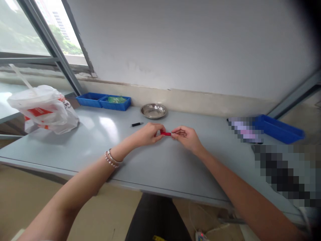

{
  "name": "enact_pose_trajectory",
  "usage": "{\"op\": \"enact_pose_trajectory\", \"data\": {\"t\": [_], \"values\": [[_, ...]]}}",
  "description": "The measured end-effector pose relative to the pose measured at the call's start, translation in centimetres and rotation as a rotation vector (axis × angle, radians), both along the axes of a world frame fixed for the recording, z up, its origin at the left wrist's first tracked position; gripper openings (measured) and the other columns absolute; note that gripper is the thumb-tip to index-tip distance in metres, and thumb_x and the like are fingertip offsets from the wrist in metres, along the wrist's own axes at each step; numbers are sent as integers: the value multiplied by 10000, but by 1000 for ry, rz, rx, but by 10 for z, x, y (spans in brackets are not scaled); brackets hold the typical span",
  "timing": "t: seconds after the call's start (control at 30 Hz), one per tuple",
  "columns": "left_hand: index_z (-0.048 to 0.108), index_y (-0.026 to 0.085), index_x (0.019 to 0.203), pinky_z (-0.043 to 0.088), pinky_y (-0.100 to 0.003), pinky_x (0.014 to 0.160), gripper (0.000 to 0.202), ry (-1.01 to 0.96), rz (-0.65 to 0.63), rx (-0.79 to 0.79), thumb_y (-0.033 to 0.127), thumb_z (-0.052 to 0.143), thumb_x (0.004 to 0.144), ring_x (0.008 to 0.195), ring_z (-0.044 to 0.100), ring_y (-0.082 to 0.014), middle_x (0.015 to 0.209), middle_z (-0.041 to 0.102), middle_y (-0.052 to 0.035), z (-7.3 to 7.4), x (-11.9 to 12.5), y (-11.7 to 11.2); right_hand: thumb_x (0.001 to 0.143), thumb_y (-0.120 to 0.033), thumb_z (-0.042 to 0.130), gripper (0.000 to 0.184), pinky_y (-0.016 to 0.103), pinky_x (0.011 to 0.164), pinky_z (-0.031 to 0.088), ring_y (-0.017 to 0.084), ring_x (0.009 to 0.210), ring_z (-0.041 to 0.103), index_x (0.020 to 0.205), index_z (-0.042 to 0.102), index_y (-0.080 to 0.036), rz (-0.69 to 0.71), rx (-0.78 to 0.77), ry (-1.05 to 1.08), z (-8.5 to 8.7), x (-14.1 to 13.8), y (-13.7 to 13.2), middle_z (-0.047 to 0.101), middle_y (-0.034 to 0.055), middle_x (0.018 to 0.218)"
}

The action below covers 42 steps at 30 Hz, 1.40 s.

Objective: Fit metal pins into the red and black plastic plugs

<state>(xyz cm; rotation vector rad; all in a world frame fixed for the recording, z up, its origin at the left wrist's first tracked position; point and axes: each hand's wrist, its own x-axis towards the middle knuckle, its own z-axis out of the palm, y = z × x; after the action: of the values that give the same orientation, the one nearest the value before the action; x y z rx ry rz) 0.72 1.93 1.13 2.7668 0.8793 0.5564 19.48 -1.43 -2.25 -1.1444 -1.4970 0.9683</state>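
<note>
A slim red pen (166, 134) is held level between my two hands over the middle of the grey table. My left hand (151, 133) pinches its left end between thumb and fingers. At the other end, my right hand (187, 136) grips the silvery tip with thumb and fingertips; whether that tip is a separate piece I cannot tell. A black pen (136, 124) with metallic ends lies on the table beyond my left hand. Behind it stands a round, shallow steel bowl (153, 111).
Two blue trays (116, 105) stand along the wall, one with green plastic in it. A white plastic bag (47, 110) sits at the left. On the right are another blue tray (279, 129) and blurred-out objects. The table's front edge (160, 191) runs below my forearms.
</note>
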Motion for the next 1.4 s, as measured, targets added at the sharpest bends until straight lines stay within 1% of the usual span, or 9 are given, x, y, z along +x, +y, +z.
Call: {"op": "enact_pose_trajectory", "data": {"t": [0.2, 0.43, 0.63, 0.83, 1.0, 1.07, 1.2, 1.3, 1.4], "values": [[596, 141, 882, 381, -214, 577, 172, -48, 33, -2, 242, 536, 757, 531, 484, -85, 615, 564, 7, -4, 3, 1, 642, -302, 629, 167, 293, 635, 480, 133, 624, 598, 720, 575, -165, 1, 22, 12, -4, 0, 2, 626, 16, 652], [623, 159, 811, 372, -216, 583, 221, -86, 46, 25, 341, 498, 805, 555, 485, -90, 642, 581, -6, -7, 5, 1, 662, -324, 624, 179, 308, 672, 494, 140, 670, 610, 738, 574, -170, 27, 52, -23, -10, -1, 2, 639, 24, 697], [617, 147, 784, 372, -211, 557, 218, -155, 51, 25, 345, 526, 784, 552, 459, -76, 784, 578, -36, -9, 5, 3, 650, -304, 635, 172, 306, 691, 486, 140, 693, 606, 735, 571, -169, 18, 92, -41, -11, -1, 3, 637, 26, 722], [606, 148, 785, 388, -215, 563, 206, -185, 47, 33, 341, 533, 779, 566, 465, -79, 830, 572, -47, -8, 5, 2, 670, -346, 612, 199, 286, 623, 484, 128, 616, 588, 755, 566, -172, -3, 81, -38, -8, -2, 0, 620, 17, 669], [607, 152, 786, 390, -219, 571, 212, -172, 49, 45, 348, 524, 786, 565, 462, -78, 843, 572, -47, -9, 6, 2, 768, -420, 484, 274, 254, 567, 445, 113, 544, 538, 672, 559, -175, -48, 130, -259, -2, -2, -4, 578, 5, 577], [606, 151, 788, 388, -221, 570, 220, -171, 56, 50, 353, 520, 788, 555, 455, -78, 830, 572, -47, -10, 6, 3, 767, -431, 486, 266, 246, 563, 434, 112, 539, 529, 710, 565, -183, -69, 153, -313, 1, -2, -5, 574, -2, 573], [600, 142, 794, 381, -218, 558, 229, -183, 70, 58, 357, 523, 786, 533, 436, -71, 822, 569, -48, -11, 5, 4, 715, -344, 564, 185, 250, 596, 443, 117, 559, 547, 837, 552, -204, -74, 182, -278, 3, -2, -5, 596, -16, 610], [598, 141, 791, 375, -213, 548, 223, -182, 69, 47, 352, 525, 787, 528, 431, -68, 815, 564, -46, -12, 5, 4, 733, -288, 530, 114, 269, 619, 448, 125, 575, 562, 802, 544, -198, -57, 181, -260, 2, -3, -6, 607, -7, 619], [600, 144, 794, 374, -211, 545, 225, -193, 62, 39, 354, 521, 790, 536, 437, -71, 805, 562, -45, -12, 6, 3, 760, -322, 504, 139, 268, 606, 447, 129, 575, 566, 769, 541, -188, -49, 170, -241, 1, -3, -6, 607, 5, 619]]}}
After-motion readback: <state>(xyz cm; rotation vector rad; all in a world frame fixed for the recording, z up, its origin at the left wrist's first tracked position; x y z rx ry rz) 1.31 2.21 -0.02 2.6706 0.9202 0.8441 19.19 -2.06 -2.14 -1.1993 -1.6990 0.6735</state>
